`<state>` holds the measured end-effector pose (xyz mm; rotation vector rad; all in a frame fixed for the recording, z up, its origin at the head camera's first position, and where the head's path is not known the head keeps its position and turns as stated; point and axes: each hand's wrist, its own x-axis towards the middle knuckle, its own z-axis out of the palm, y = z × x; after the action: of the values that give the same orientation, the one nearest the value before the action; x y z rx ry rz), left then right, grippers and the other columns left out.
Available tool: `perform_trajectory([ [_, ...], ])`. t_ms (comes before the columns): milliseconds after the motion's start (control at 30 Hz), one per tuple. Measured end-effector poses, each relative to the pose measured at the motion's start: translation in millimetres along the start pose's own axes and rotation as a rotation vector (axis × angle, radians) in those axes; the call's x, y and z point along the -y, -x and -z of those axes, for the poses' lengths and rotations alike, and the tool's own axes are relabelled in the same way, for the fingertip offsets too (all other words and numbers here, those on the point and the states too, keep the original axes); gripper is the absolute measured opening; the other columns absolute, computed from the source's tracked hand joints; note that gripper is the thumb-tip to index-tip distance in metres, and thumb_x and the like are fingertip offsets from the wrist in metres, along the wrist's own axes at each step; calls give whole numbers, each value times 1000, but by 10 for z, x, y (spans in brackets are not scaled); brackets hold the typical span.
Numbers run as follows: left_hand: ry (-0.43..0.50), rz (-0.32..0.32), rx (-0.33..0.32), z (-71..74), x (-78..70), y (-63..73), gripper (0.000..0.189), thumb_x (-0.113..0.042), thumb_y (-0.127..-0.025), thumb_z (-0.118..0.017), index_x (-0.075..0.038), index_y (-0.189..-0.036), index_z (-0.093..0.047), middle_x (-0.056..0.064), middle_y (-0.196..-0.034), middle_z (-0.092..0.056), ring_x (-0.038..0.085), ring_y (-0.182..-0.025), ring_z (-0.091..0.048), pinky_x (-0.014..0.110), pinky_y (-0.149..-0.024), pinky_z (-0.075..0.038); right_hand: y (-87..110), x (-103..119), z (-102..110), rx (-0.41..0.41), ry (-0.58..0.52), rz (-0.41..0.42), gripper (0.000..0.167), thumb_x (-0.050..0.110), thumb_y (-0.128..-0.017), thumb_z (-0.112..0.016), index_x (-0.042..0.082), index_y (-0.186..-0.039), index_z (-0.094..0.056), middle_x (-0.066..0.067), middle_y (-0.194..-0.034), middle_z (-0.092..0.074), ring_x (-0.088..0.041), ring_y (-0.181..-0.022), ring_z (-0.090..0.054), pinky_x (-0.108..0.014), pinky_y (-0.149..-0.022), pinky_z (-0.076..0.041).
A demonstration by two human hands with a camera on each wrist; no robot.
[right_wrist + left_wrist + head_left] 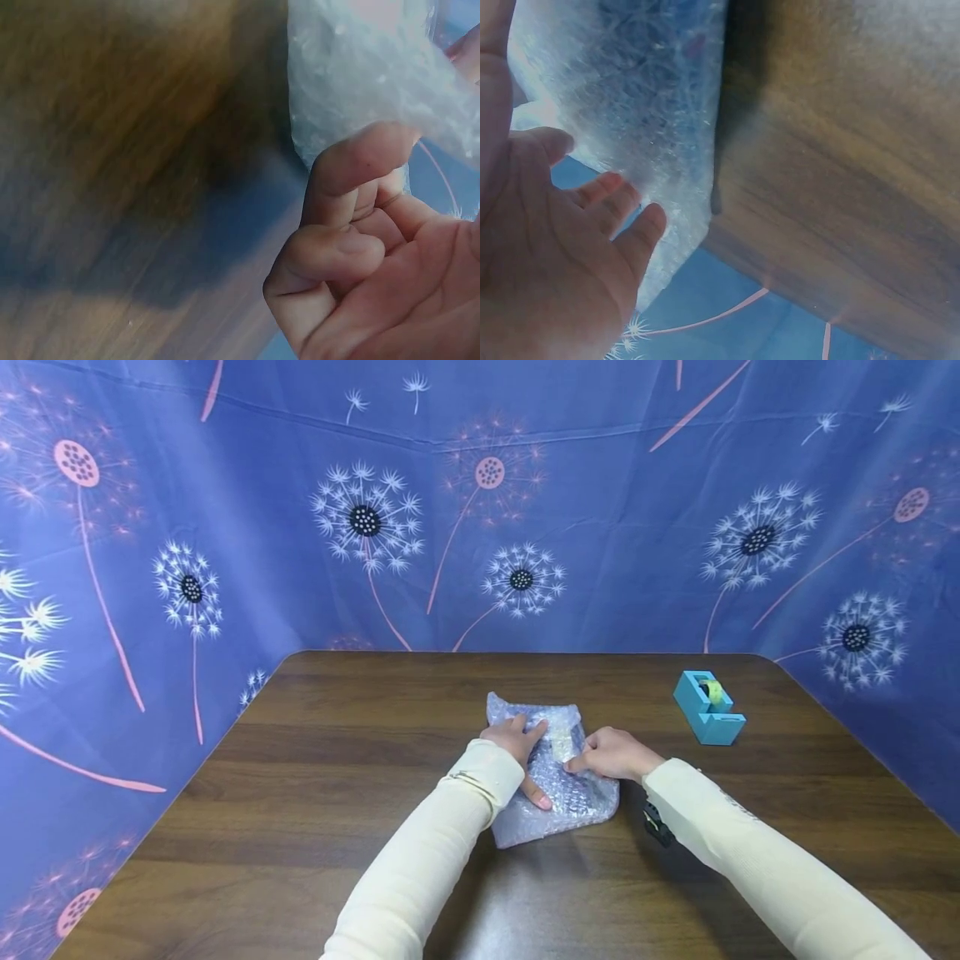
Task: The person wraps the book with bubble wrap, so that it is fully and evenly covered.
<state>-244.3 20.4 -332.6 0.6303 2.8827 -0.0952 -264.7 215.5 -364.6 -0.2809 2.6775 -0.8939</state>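
Note:
A flat bundle of clear bubble wrap [577, 800] lies on the brown wooden table, with something bluish showing through the layers. My left hand [516, 745] rests on its left part, thumb and fingers spread. In the left wrist view the fingers of that hand [562, 232] lie loosely against the wrap [645, 97]. At the bundle's right edge, my right hand [618, 753] pinches the bubble wrap. Curled fingers of the right hand [352, 255] touch the wrap [352, 82] in the right wrist view, and its layers hide part of the grip.
A light blue tape dispenser [708, 718] with a yellowish roll stands at the right rear of the table [360, 735]. Behind and beside the table hangs a blue cloth [615, 527] with dandelion prints. A small black device [657, 825] sits under the right wrist.

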Motion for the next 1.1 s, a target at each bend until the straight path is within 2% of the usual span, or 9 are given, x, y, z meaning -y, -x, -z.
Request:
perform_trajectory([
  [400, 115, -1, -9, -12, 32, -132, 117, -58, -70, -88, -24, -163, -26, 10, -166, -27, 28, -150, -30, 38, -118, -34, -85, -60, 42, -48, 50, -49, 44, 30, -93, -71, 15, -57, -49, 4, -54, -42, -10, -51, -39, -26, -51, -34],
  [700, 66, 23, -36, -95, 30, -332, 119, -65, -66, -87, -27, -162, -29, 8, -165, -29, 29, -148, -35, 37, -116, -37, -156, -123, 61, -100, 79, -80, 43, 33, -92, -71, 15, -59, -50, 3, -59, -43, -11, -54, -38, -26, -51, -33],
  [967, 148, 13, -10, -118, 46, -425, 118, -62, -67, -88, -28, -162, -28, 8, -169, -20, 33, -151, -26, 43, -120, -30, -130, -125, 83, -112, 103, -53, 37, 30, -94, -70, 11, -67, -53, -1, -64, -46, -13, -57, -41, -26, -51, -33],
  [1100, 150, -6, 17, -112, 70, -498, 117, -64, -68, -86, -29, -163, -26, 5, -170, -16, 33, -153, -21, 45, -121, -26, -96, -100, 100, -123, 134, -19, 31, 29, -96, -69, 8, -77, -57, -3, -67, -49, -15, -59, -45, -26, -51, -35],
])
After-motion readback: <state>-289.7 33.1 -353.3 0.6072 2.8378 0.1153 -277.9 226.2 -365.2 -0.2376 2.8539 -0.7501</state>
